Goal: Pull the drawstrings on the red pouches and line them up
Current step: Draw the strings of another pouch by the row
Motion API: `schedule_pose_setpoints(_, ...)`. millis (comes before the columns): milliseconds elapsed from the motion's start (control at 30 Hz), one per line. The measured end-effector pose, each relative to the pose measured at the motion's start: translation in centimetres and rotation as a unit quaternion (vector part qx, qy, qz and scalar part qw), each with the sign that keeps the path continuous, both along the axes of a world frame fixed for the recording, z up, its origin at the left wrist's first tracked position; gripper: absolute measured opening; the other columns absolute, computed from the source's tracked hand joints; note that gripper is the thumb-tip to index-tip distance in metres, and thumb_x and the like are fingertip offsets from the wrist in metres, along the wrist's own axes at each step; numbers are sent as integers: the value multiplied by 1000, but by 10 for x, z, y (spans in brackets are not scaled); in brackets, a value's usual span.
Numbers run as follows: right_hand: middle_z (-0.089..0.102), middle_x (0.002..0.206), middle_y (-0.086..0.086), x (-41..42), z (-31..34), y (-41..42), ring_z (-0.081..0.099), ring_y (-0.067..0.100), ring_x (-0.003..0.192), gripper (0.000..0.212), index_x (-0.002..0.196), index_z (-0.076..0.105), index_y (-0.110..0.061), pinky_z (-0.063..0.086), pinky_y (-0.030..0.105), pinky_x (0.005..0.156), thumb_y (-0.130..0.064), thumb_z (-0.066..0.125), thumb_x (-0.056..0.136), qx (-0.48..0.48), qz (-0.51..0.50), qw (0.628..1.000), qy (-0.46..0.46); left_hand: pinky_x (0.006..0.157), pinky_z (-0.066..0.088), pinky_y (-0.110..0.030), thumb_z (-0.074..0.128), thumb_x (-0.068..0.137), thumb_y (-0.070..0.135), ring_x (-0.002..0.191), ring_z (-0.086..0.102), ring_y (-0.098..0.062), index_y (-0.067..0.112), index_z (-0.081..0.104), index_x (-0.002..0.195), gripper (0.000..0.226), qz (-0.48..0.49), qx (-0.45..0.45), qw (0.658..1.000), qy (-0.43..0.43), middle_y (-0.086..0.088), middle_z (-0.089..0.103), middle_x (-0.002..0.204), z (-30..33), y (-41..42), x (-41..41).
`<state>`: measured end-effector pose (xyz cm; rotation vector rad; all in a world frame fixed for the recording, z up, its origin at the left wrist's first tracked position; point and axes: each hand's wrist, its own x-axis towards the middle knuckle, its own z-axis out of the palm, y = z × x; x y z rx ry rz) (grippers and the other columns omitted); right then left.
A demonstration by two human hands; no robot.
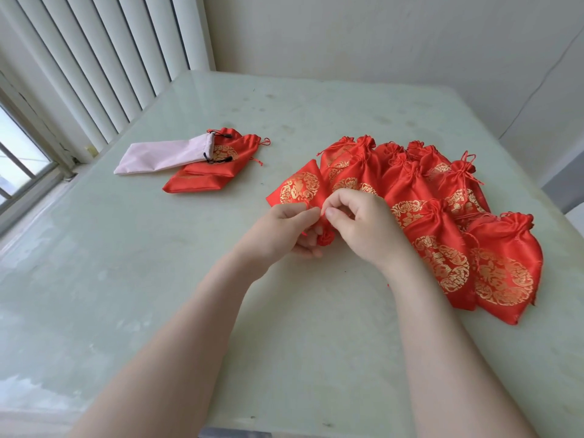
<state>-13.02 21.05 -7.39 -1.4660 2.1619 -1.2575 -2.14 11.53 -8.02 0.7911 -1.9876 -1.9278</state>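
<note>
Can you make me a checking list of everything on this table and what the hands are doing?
Surface: pale green table, smudged in places.
Job's things: a pouch held in both hands, its gathered neck toward the person; a row of tied red pouches overlapping on the right; a small pile of red pouches at far left.
Clutter: a pink pouch with black cord, lying partly on the far pile.
Hands: left hand and right hand both pinch at the held pouch's neck with curled fingers.
Cables: nothing seen.
Surroundings: vertical blinds and a window on the left, a plain wall behind.
</note>
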Motion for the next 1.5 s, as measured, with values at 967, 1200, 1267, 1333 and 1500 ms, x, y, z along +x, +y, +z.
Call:
schedule_pose_setpoints(967,64,89,3,-6,-10,-4,62,14,66,18,90,64,-20,46,11,64,-6,65,80,10,21,1000,10,60,44,-11,59,89,14,67,57,0,11,66,79,12,50,10,998,41,8,64,70,-6,-10,2)
schedule_pose_setpoints(1200,56,90,5,3,-22,-15,52,8,62,23,95,62,-18,45,19,67,-2,61,78,-19,-22,999,40,73,51,-16,60,86,2,66,58,-6,10,63,72,16,88,-5,992,88,-2,59,77,-10,-9,-2)
schedule_pose_setpoints(1267,53,96,4,8,-25,-19,52,2,69,28,101,63,-13,41,8,71,3,59,79,-36,-28,998,30,77,54,-17,60,85,-1,63,61,-4,8,60,70,18,97,10,989,115,-2,59,77,-10,-9,-4)
schedule_pose_setpoints(1333,58,95,3,9,-25,-21,49,-2,69,25,102,64,-11,37,4,68,2,57,82,-27,-35,999,10,78,53,-22,60,86,2,62,63,-5,11,59,71,18,99,-29,990,100,5,63,67,-11,-12,-4)
schedule_pose_setpoints(1500,66,80,-8,3,-18,-15,63,13,76,15,90,65,-24,54,37,76,-11,58,86,-27,-32,991,-131,69,53,-21,61,87,9,61,66,-5,16,57,71,19,69,-224,971,40,5,67,64,-10,-21,1)
